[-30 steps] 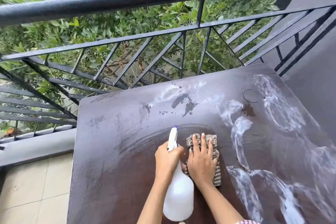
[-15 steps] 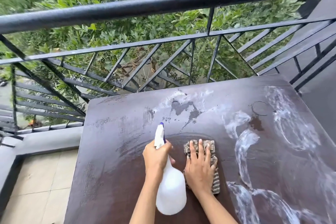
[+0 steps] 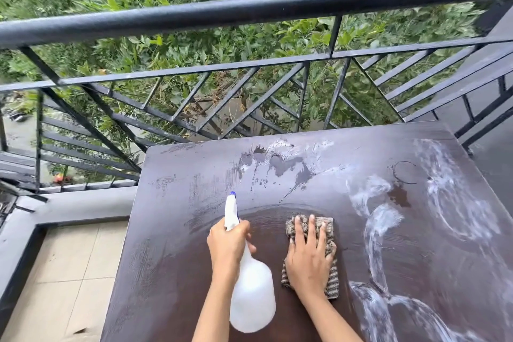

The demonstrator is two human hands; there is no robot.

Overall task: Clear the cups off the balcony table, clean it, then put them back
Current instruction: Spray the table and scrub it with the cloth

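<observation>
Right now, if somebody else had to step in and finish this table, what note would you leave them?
Left hand grips the spray bottle by its neck, nozzle aimed at the far edge. Right hand presses flat on the striped cloth, near the middle of the table.
Done: no cups in view on the table; near-left part looks wiped.
Left: white streaks on the right, wet patch at the far side, a ring mark; then return the cups.

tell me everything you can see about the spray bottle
The spray bottle is white, plastic-looking, with a rounded body, narrow neck and a white spray head tipped blue. The left hand grips its neck, holding it tilted, nozzle pointing away toward the railing, over the dark table, left of the cloth.
</observation>
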